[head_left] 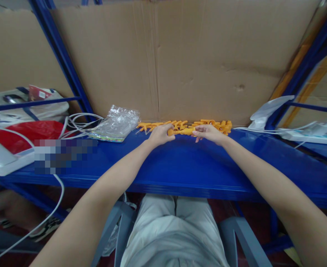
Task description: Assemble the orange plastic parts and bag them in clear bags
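A row of yellow-orange plastic pieces lies along the back of the blue table [196, 167], against the cardboard. My left hand [161, 135] is closed round the round end of a yellow piece [170, 132]. Thumb and fingers of my right hand [207, 133] touch the other end of the yellow parts between the hands, its lower fingers slightly spread. Branched yellow pieces [143, 126] with small chains lie left of my left hand. More yellow pieces [226, 127] are heaped behind and right of my right hand.
Clear plastic bags [119, 122] lie left of the pieces, beside white cables [80, 122]. Farther left are a red bag [46, 129] and a white power strip [10, 163]. Blue posts [66, 63] frame the cardboard [193, 63]. A person's leg [13, 211] shows at lower left.
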Action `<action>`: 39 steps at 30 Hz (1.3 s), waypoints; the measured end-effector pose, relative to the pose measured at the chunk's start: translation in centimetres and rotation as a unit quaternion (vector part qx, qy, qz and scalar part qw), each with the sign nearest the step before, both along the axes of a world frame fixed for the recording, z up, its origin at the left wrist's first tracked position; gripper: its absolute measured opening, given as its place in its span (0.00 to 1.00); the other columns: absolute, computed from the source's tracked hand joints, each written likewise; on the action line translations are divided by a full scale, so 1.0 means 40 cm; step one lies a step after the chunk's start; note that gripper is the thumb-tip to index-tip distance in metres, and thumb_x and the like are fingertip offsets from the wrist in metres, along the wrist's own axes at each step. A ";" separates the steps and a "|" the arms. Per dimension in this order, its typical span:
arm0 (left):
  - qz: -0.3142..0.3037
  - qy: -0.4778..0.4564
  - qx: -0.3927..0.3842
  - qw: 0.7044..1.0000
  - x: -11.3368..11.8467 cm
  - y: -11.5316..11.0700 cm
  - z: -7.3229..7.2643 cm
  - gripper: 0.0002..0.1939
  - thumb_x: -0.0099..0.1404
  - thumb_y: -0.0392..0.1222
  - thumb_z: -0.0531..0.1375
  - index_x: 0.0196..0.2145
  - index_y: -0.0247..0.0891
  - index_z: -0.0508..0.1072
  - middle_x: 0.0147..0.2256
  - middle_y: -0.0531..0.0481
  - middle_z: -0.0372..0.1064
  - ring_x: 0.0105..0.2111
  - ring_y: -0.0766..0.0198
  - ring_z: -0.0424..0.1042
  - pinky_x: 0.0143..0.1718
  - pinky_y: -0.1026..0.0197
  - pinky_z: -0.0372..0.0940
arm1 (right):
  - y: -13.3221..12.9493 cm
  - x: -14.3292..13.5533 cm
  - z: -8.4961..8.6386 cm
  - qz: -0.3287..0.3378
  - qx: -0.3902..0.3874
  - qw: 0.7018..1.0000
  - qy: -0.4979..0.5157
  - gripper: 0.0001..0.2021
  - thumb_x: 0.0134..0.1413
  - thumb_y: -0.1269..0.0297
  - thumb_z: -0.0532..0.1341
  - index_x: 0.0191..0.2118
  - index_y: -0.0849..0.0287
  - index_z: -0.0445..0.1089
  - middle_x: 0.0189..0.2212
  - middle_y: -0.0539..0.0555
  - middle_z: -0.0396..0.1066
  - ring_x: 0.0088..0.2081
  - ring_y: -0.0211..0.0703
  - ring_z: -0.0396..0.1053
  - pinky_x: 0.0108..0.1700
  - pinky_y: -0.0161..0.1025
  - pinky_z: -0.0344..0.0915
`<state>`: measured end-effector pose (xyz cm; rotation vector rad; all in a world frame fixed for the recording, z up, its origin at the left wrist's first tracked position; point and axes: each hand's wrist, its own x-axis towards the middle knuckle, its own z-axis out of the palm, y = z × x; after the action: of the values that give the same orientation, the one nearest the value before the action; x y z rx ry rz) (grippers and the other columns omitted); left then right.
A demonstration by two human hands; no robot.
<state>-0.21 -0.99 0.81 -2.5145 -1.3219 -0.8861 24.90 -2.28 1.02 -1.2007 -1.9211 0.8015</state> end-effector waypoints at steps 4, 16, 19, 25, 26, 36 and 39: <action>0.001 0.006 0.002 1.000 -0.002 -0.001 0.002 0.17 0.55 0.39 0.62 0.44 0.36 0.75 0.36 0.48 0.75 0.37 0.59 0.73 0.38 0.63 0.63 | -0.007 -0.004 0.004 0.005 0.001 1.000 -0.005 0.13 0.56 0.56 0.64 0.39 0.61 0.73 0.39 0.59 0.77 0.28 0.40 0.75 0.33 0.38 0.71; -0.011 0.012 0.005 1.000 -0.007 0.018 -0.005 0.17 0.57 0.39 0.61 0.45 0.36 0.74 0.36 0.48 0.75 0.36 0.59 0.74 0.37 0.62 0.64 | -0.005 -0.012 0.000 0.003 -0.008 1.000 0.011 0.09 0.57 0.61 0.63 0.40 0.61 0.72 0.39 0.58 0.77 0.27 0.37 0.74 0.29 0.33 0.69; -0.006 0.013 -0.012 1.000 -0.007 0.020 -0.005 0.20 0.58 0.40 0.61 0.49 0.37 0.72 0.37 0.48 0.75 0.38 0.58 0.74 0.38 0.62 0.65 | 0.005 -0.011 -0.007 -0.011 0.005 0.999 0.034 0.11 0.55 0.60 0.65 0.41 0.61 0.72 0.38 0.57 0.77 0.26 0.37 0.73 0.31 0.35 0.71; 0.061 -0.003 -0.051 0.997 -0.020 0.031 -0.008 0.26 0.65 0.43 0.57 0.59 0.40 0.61 0.45 0.46 0.74 0.46 0.55 0.74 0.45 0.57 0.66 | 0.039 0.015 -0.011 -0.096 0.083 0.989 0.073 0.16 0.51 0.62 0.67 0.45 0.61 0.71 0.40 0.58 0.75 0.27 0.40 0.74 0.36 0.43 0.74; 0.075 0.002 -0.053 0.996 -0.027 0.037 -0.009 0.25 0.66 0.42 0.55 0.59 0.40 0.61 0.47 0.45 0.73 0.48 0.55 0.73 0.47 0.56 0.66 | 0.045 0.025 -0.006 -0.117 0.103 0.985 0.074 0.17 0.51 0.61 0.66 0.47 0.60 0.71 0.41 0.59 0.75 0.27 0.41 0.74 0.35 0.44 0.74; 0.202 0.162 -0.200 0.945 -0.085 0.085 -0.029 0.28 0.69 0.38 0.46 0.66 0.40 0.56 0.67 0.41 0.51 0.65 0.49 0.55 0.61 0.45 0.57 | 0.064 0.135 0.068 -0.331 0.341 0.869 -0.137 0.21 0.54 0.59 0.61 0.53 0.60 0.68 0.50 0.62 0.72 0.35 0.48 0.72 0.42 0.48 0.67; 0.208 0.179 -0.233 0.933 -0.083 0.085 -0.024 0.27 0.70 0.40 0.44 0.66 0.41 0.58 0.65 0.41 0.56 0.64 0.48 0.57 0.59 0.45 0.59 | 0.070 0.138 0.063 -0.349 0.332 0.840 -0.250 0.19 0.57 0.62 0.58 0.54 0.57 0.68 0.50 0.62 0.72 0.40 0.52 0.72 0.43 0.47 0.63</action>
<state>-3.53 2.41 -0.16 -2.3742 -1.9899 -0.0161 30.44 0.51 3.54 -1.5577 -1.6770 -0.5837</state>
